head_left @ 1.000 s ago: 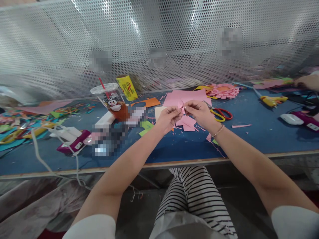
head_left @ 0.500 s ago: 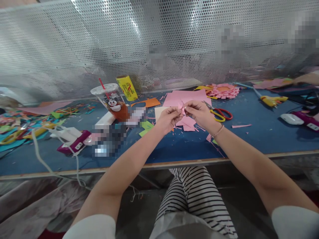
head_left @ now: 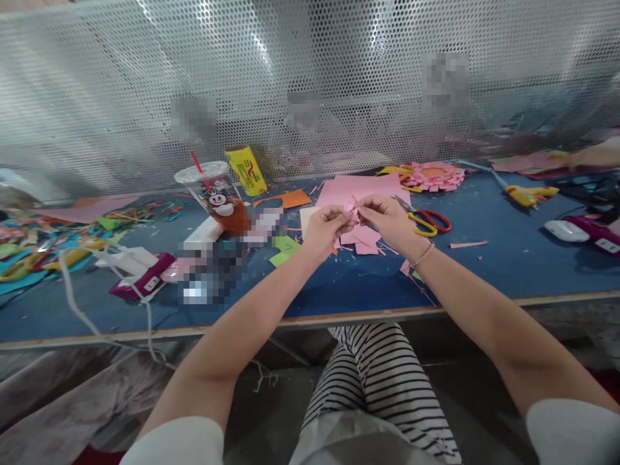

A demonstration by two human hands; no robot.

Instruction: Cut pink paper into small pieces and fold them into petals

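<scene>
Over the middle of the blue table, my left hand is closed in a pinch on a small folded piece of pink paper. The fingertips of my right hand pinch the same piece from the other side, so they partly cover it. Below and behind the hands lie pink paper sheets and pink offcuts. Just right of my right hand rest scissors with red and yellow handles. A round pink paper rosette with an orange centre lies farther back.
A cup of orange drink with a red straw stands left, beside a yellow box. Purple power strips with white cords lie at both sides. On the right is a yellow glue gun. A perforated metal panel rises behind.
Both hands stay nearly in place, with the fingertips shifting slightly on the pink paper piece. The things on the table have not visibly moved.
</scene>
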